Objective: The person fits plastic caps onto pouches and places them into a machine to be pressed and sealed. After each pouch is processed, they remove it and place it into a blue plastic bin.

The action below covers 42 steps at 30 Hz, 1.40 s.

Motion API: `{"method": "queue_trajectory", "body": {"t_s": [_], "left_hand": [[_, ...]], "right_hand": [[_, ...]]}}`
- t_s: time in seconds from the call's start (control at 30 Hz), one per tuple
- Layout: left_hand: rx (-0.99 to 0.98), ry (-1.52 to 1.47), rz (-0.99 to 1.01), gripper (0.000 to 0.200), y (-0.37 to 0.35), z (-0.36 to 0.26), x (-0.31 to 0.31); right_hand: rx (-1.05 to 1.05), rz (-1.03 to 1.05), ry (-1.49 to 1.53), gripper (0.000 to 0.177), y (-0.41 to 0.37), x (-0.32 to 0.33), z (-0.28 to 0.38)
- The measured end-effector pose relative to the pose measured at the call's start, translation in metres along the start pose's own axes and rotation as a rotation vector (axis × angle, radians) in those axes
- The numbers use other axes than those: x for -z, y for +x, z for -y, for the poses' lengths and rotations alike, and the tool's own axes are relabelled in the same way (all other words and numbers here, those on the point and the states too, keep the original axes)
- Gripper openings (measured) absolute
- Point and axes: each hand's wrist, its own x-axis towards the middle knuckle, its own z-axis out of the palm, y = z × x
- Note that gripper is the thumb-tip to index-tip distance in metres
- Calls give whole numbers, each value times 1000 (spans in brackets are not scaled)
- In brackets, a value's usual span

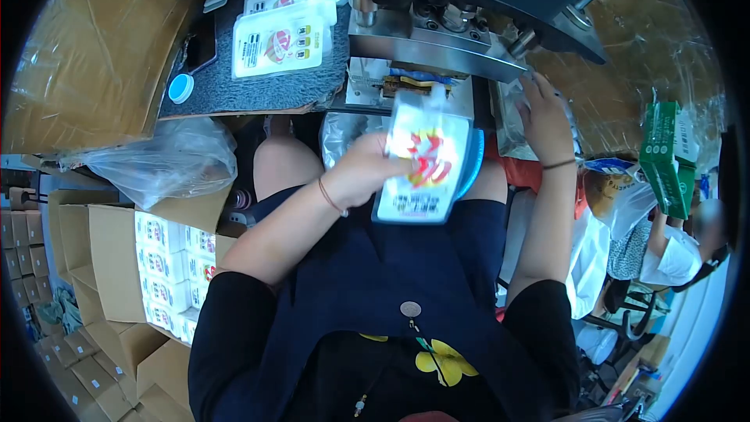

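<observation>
My left hand [361,172] is closed round the left edge of a flat white printed pouch [420,187] with red and yellow pictures, slightly blurred, held over my lap. My right hand [544,121] is at the right end of the press machine [445,51], fingers stretched and partly spread beside a metal tray [512,121]. Under the machine's metal bar lie some printed packets [422,80]. Similar white pouches [281,43] are piled on the dark grey mat [305,94], left of the machine.
A phone [201,43] and a blue-lidded round tub [180,88] sit on the mat's left. Lower left, an open carton [113,266] holds rows of white packs. A green box [662,156] stands at right, near another person [676,254]. Cardboard walls [86,47] flank the bench.
</observation>
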Motion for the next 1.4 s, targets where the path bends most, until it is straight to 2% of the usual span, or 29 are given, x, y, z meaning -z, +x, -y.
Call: {"method": "queue_trajectory", "body": {"t_s": [0.1,0.2,0.23,0.33,0.4,0.5,0.53,0.6,0.67,0.7,0.73,0.8,0.83,0.87,0.93,0.97,1.07,1.13,1.17,1.27,1.4], "left_hand": [[44,-47,-63,27,16,-27,14],[69,-94,-84,29,20,-25,18],[-102,19,-90,34,23,-18,23],[-507,641,-664,43,29,-47,72],[-946,1482,-942,56,21,-95,106],[-539,2061,-809,60,0,-82,138],[-506,2042,-676,59,-14,-77,124],[-579,2032,-507,52,-40,-69,101],[-646,1742,-571,48,-53,-54,110],[-674,1591,-593,46,-56,-50,116],[-648,1423,-693,35,-56,-52,112],[-469,538,-548,26,-54,-45,82],[-474,667,-477,24,-51,-43,77],[-340,763,-480,23,-53,-40,66],[-95,1034,-415,21,-59,-69,7],[-302,905,-318,22,-40,-23,41],[-308,961,-252,27,-24,-11,19],[-285,907,-206,27,-19,-6,8],[-271,878,-185,27,-18,-4,2],[-132,597,-94,28,-21,-6,-14],[90,292,65,35,-22,-1,-21]], "right_hand": [[-55,31,-44,38,3,-22,-7],[-200,120,170,36,0,-34,-8],[-191,84,183,36,-3,-36,-9],[-187,24,233,34,-4,-43,-14],[-219,70,262,35,-7,-39,-18],[-213,79,325,38,-13,-34,-24],[-233,87,351,38,-17,-32,-26],[-230,146,440,35,-22,-23,-30],[-232,212,507,34,-30,-16,-34],[-237,172,543,33,-32,-16,-34],[-259,158,530,31,-33,-14,-34],[-294,126,496,29,-34,-7,-30],[-349,41,579,27,-32,5,-17],[-329,2,580,27,-28,17,-6],[-285,-69,597,29,-25,31,16],[-211,-91,711,30,-23,28,25],[-14,-66,807,21,-15,27,67],[14,-65,957,18,-7,45,95],[-85,-121,1105,15,-8,42,112],[123,-41,841,13,-1,37,116],[205,162,778,19,-2,39,93]]}}
